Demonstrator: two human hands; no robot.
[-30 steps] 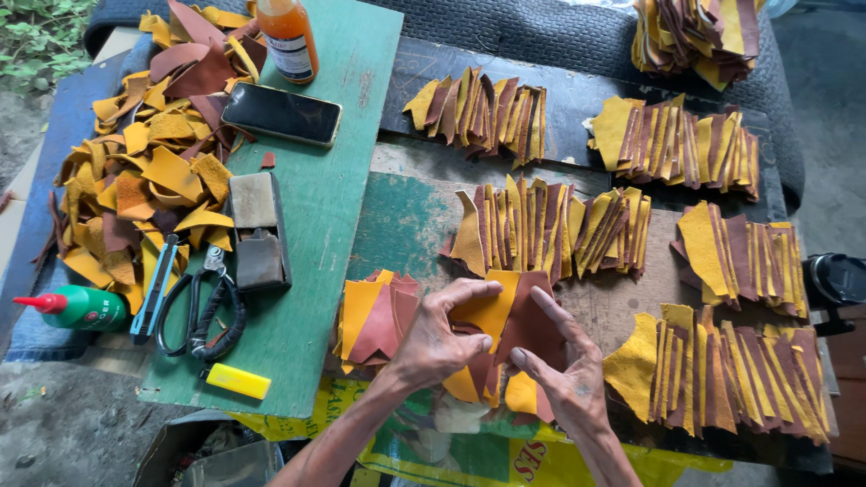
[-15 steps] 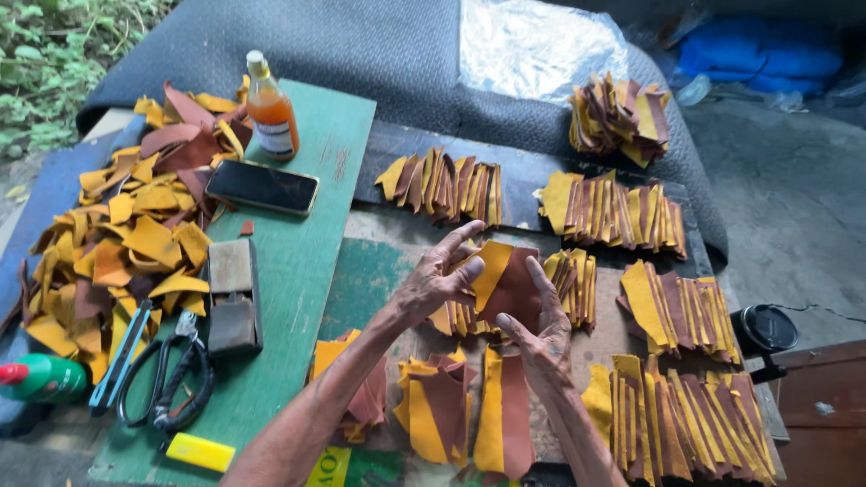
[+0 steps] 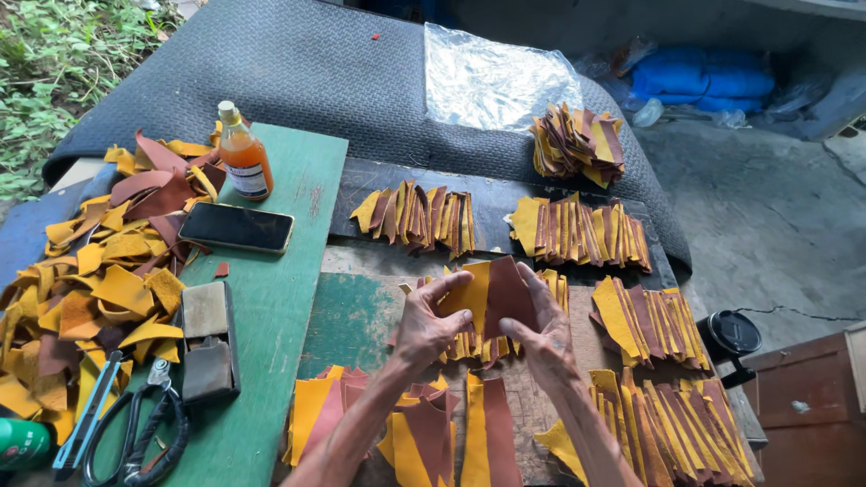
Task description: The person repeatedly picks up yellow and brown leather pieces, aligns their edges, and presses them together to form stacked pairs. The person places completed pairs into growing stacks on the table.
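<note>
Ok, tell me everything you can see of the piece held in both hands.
The piece is a flat, roughly triangular pairing of a yellow part on the left and a brown part on the right, leather-like and matte. It is held up above the bench, tilted toward the camera. The left hand presses the yellow side with fingers spread; the right hand grips the brown edge. Whether the two parts are joined cannot be told.

A worn bench carries fanned stacks of yellow and brown leather pieces and a green board holding a phone, bottle, scissors and loose scraps.
</note>
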